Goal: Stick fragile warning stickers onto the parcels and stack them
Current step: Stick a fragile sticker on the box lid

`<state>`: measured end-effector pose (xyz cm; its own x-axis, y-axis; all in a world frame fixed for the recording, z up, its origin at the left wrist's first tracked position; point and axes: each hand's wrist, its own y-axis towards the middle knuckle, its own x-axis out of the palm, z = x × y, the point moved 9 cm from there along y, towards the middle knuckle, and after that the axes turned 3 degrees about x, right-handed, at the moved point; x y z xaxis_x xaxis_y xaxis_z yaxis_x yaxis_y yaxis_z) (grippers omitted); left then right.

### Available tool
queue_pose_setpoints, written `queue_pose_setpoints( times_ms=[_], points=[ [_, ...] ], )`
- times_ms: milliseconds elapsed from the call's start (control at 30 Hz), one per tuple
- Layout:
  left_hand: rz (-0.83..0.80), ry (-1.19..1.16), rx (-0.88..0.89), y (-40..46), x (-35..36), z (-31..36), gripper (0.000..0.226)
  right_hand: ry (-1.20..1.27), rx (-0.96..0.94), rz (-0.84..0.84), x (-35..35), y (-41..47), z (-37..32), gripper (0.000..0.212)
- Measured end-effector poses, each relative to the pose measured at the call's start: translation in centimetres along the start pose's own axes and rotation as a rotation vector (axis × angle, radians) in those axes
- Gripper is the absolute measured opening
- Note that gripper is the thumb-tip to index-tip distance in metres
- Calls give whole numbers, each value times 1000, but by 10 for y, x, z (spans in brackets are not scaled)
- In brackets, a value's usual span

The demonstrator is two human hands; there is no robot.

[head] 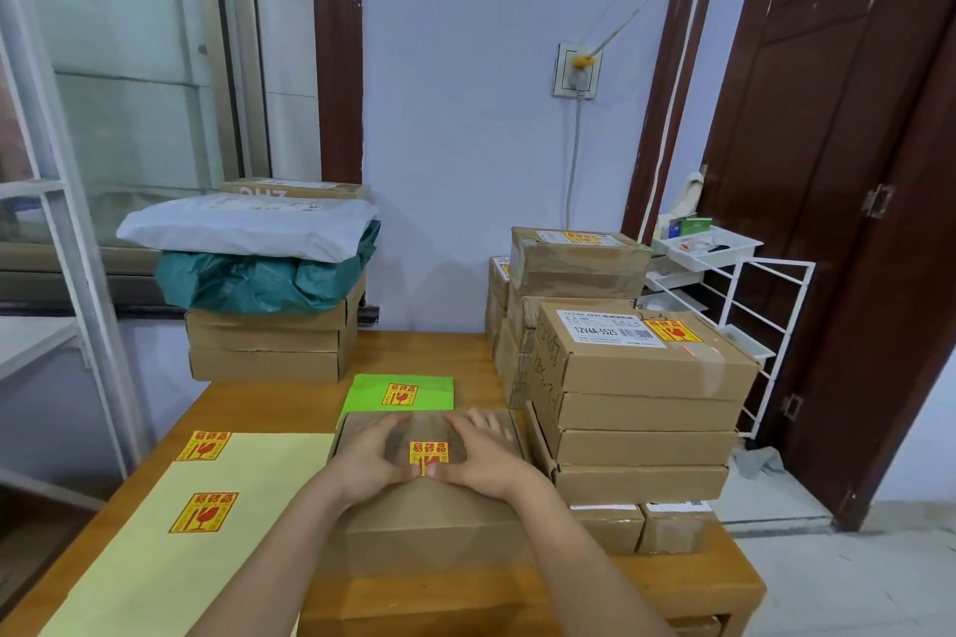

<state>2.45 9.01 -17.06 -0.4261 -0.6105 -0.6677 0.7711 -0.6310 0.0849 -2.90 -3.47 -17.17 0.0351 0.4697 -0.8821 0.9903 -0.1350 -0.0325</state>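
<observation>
On the wooden counter [424, 357], nearest the camera, lies a flat brown parcel [429, 522], closed; contents not visible. A yellow-and-red fragile sticker [428, 454] sits on the parcel's top face, toward its far half. Left hand [368, 460] and right hand [486, 461] rest flat on the parcel top on either side of the sticker, fingers extended and spread, thumbs meeting at the sticker's lower edge; neither hand grips anything. Just behind the parcel: a green backing sheet [401, 393] carrying one sticker. Left of the parcel: a pale yellow backing sheet [170, 553] with two stickers. Right of the parcel: a stack of cartons [641, 409], all closed; the top carton has a white label reading "12V4A-5525", a barcode and a fragile sticker. Behind the parcel to the left: three flat cartons [269, 341] under a green poly bag [264, 279] and a white mailer [248, 222]. Sticker text is Chinese characters above a broken-glass symbol.
</observation>
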Motion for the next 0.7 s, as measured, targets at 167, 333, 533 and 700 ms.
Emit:
queue_pose_setpoints(
  times_ms=[167,333,533,700],
  points=[
    [18,-123,-34,-1,-5,-2,66,121,-6,-96,1,2,4,72],
    [182,94,-53,-4,-9,3,62,162,58,24,-4,5,3,58],
    [268,332,-20,-5,-10,12,62,-73,64,113,0,8,-3,62],
    [309,373,-20,-2,-10,9,53,-85,80,147,3,12,-3,62]
  ],
)
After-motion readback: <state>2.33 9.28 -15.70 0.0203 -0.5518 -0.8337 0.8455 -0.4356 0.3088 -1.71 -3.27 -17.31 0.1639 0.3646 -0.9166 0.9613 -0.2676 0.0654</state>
